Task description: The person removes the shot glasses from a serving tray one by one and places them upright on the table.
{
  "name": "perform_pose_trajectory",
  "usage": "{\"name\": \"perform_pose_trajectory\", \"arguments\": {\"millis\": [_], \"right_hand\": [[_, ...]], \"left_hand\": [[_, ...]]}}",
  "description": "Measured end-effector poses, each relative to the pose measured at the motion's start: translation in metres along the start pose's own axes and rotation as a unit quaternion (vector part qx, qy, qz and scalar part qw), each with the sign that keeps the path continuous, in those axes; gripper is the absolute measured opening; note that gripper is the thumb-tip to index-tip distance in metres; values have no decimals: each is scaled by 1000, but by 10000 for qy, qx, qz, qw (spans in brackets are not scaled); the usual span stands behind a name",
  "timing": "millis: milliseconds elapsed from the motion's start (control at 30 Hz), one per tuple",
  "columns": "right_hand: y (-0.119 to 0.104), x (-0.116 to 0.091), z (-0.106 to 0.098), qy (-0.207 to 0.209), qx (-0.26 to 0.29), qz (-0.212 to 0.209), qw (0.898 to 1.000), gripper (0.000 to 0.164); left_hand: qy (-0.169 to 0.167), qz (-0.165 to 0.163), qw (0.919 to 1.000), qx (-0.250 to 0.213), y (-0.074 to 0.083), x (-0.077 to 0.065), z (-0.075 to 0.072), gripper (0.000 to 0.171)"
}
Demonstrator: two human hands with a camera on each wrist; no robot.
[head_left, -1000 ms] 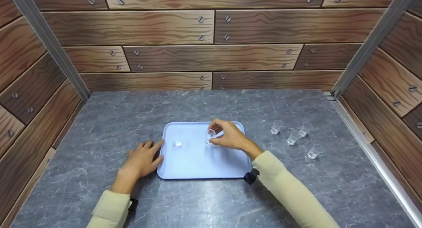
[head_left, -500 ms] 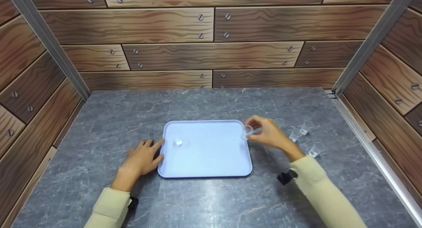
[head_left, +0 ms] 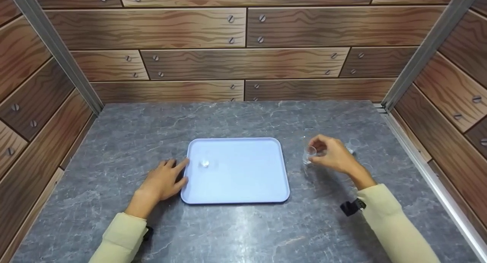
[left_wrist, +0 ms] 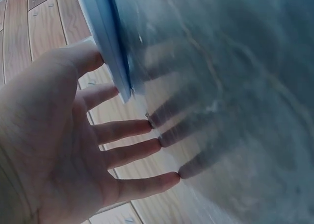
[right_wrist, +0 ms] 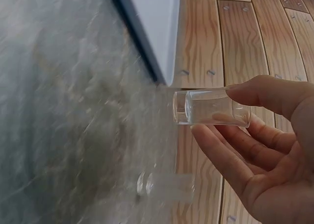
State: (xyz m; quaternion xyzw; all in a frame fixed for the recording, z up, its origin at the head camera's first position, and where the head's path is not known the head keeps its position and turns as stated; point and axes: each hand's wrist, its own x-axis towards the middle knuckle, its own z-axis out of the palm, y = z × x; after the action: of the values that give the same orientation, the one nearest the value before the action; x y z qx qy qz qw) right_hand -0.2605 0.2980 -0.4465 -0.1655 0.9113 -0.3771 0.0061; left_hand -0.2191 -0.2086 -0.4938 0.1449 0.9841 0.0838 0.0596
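My right hand (head_left: 331, 153) pinches a small clear shot glass (head_left: 309, 155) between thumb and fingers, to the right of the light blue tray (head_left: 243, 194). The right wrist view shows this shot glass (right_wrist: 211, 106) with its thick base toward the table. Straight fingers of my left hand (head_left: 161, 181) touch the tray's left edge; in the left wrist view the thumb and index finger meet the rim (left_wrist: 110, 42) while the other fingertips rest on the table. Another clear glass (head_left: 204, 163) stands on the tray's left part.
More shot glasses stand on the grey marbled table (head_left: 236, 232) at right, one (head_left: 353, 145) behind my right hand and others mostly hidden by it. One glass (right_wrist: 169, 187) shows below the held one in the right wrist view. Wood-patterned walls (head_left: 243, 65) enclose the table.
My right hand has moved right with the shot glass, from over the tray, past its right edge, to above the table near the other glasses. My left hand has stayed at the tray.
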Motion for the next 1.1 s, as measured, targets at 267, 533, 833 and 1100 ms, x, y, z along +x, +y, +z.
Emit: {"name": "perform_pose_trajectory", "arguments": {"millis": [267,533,833,1100], "right_hand": [[17,-14,-4,-77,-139,150,9998,32],[32,-25,-4,4,-340,360,9988,32],[41,-34,-8,132,-375,359,9986,30],[43,-39,-13,6,-324,387,9987,32]], "left_hand": [[111,95,9999,26,-5,-1,3,60],[212,55,9998,-2,-2,-1,5,60],[356,97,9993,9,-1,-1,5,59],[351,92,9993,-31,-2,-1,5,59]]}}
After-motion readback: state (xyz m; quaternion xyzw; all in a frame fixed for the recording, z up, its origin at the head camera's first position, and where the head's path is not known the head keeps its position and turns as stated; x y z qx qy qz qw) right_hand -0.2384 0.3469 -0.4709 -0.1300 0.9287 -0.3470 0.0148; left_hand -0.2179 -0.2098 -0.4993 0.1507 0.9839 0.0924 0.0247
